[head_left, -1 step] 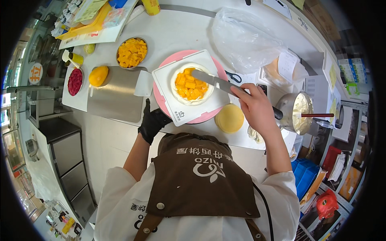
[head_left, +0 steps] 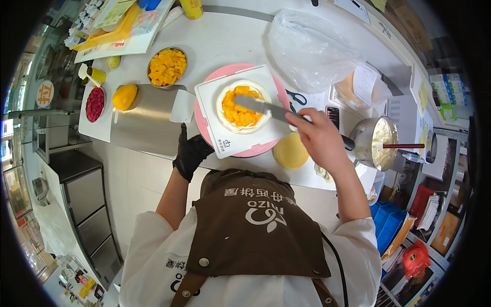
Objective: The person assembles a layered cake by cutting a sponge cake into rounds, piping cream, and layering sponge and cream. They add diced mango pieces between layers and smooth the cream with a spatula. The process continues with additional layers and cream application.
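Note:
My right hand (head_left: 323, 137) is closed round the dark handle of a palette knife (head_left: 276, 112). Its flat metal blade lies over mango cubes (head_left: 242, 118), covering some of them. The cubes sit inside a ring of white cream on a round cake (head_left: 223, 119). Under the cake is a square white board (head_left: 211, 97), resting on a pink turntable (head_left: 201, 123). At the turntable's near left edge is my left hand (head_left: 190, 157) in a black glove, thumb stretched out apart from the fingers. Those fingers reach to the rim; whether they press on it I cannot tell.
A round sponge layer (head_left: 290, 151) lies right of the turntable, near a metal bowl of cream (head_left: 376, 146). To the left are a bowl of mango cubes (head_left: 167, 67), a whole mango (head_left: 125, 96) on a metal tray (head_left: 148, 123), and red fruit (head_left: 95, 105). Scissors (head_left: 296, 97) lie behind.
The knife blade has moved left and slightly toward me over the mango cubes, my right hand along with it. The white board has turned slightly. My left hand has shifted a little left.

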The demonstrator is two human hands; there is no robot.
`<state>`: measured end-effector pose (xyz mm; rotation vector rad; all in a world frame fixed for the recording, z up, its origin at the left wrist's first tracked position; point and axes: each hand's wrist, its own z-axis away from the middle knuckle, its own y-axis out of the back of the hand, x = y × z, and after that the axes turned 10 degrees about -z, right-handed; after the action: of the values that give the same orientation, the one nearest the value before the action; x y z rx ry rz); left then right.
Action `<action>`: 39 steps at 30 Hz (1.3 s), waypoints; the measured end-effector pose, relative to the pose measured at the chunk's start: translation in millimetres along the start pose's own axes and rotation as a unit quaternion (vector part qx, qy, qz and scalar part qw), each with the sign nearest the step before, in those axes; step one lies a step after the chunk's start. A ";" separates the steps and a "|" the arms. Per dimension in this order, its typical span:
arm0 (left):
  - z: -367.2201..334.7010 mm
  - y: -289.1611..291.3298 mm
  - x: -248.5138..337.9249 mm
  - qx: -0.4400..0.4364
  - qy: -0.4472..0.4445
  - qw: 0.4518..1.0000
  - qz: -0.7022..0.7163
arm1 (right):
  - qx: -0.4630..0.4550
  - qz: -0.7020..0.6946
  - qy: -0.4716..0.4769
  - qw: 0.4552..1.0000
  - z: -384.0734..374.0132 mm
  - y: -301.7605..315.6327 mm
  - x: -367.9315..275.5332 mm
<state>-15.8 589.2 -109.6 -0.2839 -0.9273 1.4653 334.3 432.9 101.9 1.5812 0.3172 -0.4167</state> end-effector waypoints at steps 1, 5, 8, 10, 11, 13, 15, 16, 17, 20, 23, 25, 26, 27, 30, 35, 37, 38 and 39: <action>-2.5 3.6 4.2 0.026 -0.006 1.000 -0.014 | -0.024 0.001 0.010 1.000 -0.2 -5.3 -4.0; -2.1 -7.2 13.6 0.061 -0.039 0.997 -0.040 | -0.040 0.051 0.021 0.998 4.1 -13.7 -6.7; 5.5 -5.9 16.3 0.057 -0.037 0.996 -0.064 | -0.034 0.076 0.032 0.996 0.6 3.6 -9.7; 6.3 -13.1 9.3 0.064 -0.038 0.997 -0.032 | -0.028 0.069 0.033 0.997 -2.9 9.7 -12.3; 6.7 -16.6 4.7 0.068 -0.038 0.997 -0.015 | -0.023 0.057 0.031 0.998 -5.5 9.7 -14.7; 2.9 -14.5 -7.6 0.055 -0.023 0.998 0.005 | -0.030 0.044 0.030 0.998 -8.7 4.9 -19.7; 0.4 -16.1 -17.3 0.028 0.001 0.999 0.026 | -0.052 0.038 0.038 0.997 -11.8 -10.5 -21.3; 0.7 -18.3 -21.6 0.007 0.010 1.000 0.025 | -0.058 0.042 0.032 0.997 -10.7 -14.8 -18.7; 1.5 -20.6 -26.0 -0.016 0.019 0.999 0.023 | -0.064 0.045 0.025 0.997 -9.1 -18.2 -15.5; -0.3 -4.4 -32.0 -0.067 0.036 0.997 0.027 | -0.063 0.052 0.033 0.996 -13.4 -2.6 -14.0; -1.8 8.3 -28.4 -0.084 0.042 0.995 0.038 | -0.038 0.007 0.012 0.999 -14.8 11.1 -12.5; 1.8 -9.4 -18.1 -0.015 0.038 0.999 0.025 | -0.001 -0.009 0.003 1.000 -14.3 10.2 -9.8; 0.5 -12.6 -14.2 -0.007 0.032 0.999 0.030 | -0.007 0.003 -0.009 1.000 -14.3 3.7 -7.0; 0.7 -14.1 -9.7 0.002 0.024 0.999 0.034 | -0.013 0.013 -0.020 1.000 -13.7 -5.6 -3.7; -2.6 -8.4 0.1 0.031 0.007 0.999 0.028 | -0.029 0.041 -0.032 0.998 -6.8 -17.0 1.9; 8.5 -42.0 13.6 0.112 -0.054 0.990 0.070 | -0.004 0.031 -0.025 0.999 -6.1 20.0 -15.1; 12.6 -63.8 17.7 0.146 -0.068 0.982 0.096 | 0.024 -0.006 -0.016 1.000 -8.3 18.7 -21.0; 11.0 -61.8 15.4 0.142 -0.070 0.982 0.101 | 0.001 -0.005 -0.012 1.000 -11.5 11.4 -21.5; 8.5 -58.8 11.4 0.137 -0.070 0.982 0.107 | -0.022 -0.003 -0.010 1.000 -13.9 2.3 -20.7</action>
<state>18.9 588.1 -60.1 -0.0786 -0.8124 1.8098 317.8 447.7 113.7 1.5333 0.3139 -0.4265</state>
